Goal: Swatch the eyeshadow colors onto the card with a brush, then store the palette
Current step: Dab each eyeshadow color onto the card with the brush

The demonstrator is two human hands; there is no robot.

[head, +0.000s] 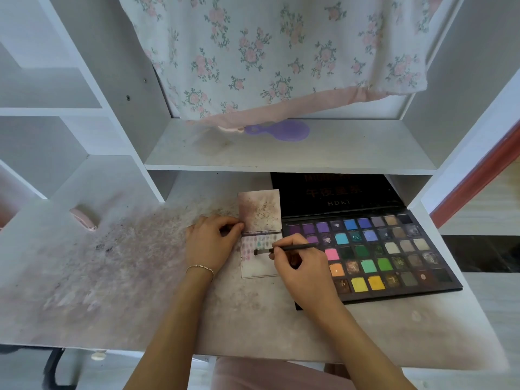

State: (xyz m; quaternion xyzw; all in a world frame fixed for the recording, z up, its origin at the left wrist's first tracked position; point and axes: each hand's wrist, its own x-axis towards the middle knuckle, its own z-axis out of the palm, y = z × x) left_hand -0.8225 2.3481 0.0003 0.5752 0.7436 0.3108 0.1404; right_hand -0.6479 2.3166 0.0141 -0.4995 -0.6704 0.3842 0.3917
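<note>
My right hand [302,273] covers the palette [394,249] pans at its near-left corner; lid lettering too dim to read beyond "HDKT"; swatches on the card [260,266] too small to tell apart; floral cloth [281,52] hides the purple mirror's [284,130] handle end.
</note>
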